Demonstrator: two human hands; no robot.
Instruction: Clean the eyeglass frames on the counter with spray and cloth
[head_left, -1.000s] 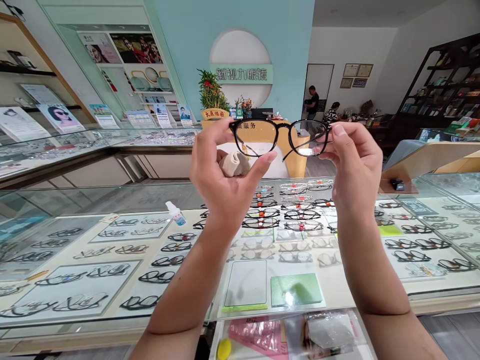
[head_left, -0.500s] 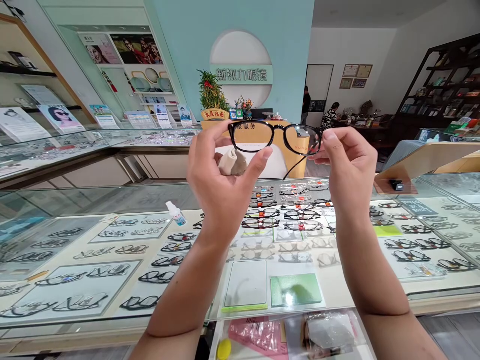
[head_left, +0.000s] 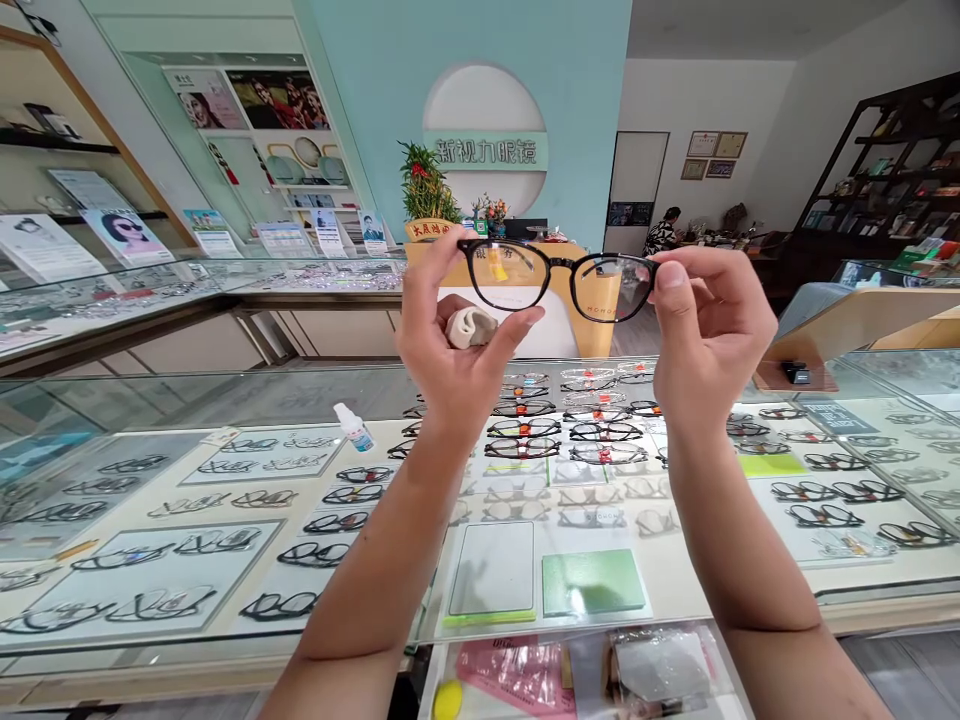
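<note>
A pair of black-framed eyeglasses (head_left: 561, 262) is held up in front of me, lenses facing me, above the glass counter. My left hand (head_left: 457, 350) grips the frame's left end near the hinge, its thumb below the lens. A crumpled off-white cloth (head_left: 472, 327) is tucked in that palm. My right hand (head_left: 712, 330) pinches the right hinge end between thumb and fingers. Reddish lettering shows on the right lens. The temples are mostly hidden behind the frame and hands.
Rows of eyeglasses (head_left: 523, 428) lie in the glass display counter (head_left: 405, 625). A small spray bottle (head_left: 354, 428) stands at its left. A green pad (head_left: 592, 582) and an open drawer with plastic packets (head_left: 517, 675) are close to me. A person (head_left: 663, 232) sits far back.
The eyeglasses have turned, and the temple that hung below the right lens no longer shows. Both hands have shifted slightly right. A standing person in the background has left view.
</note>
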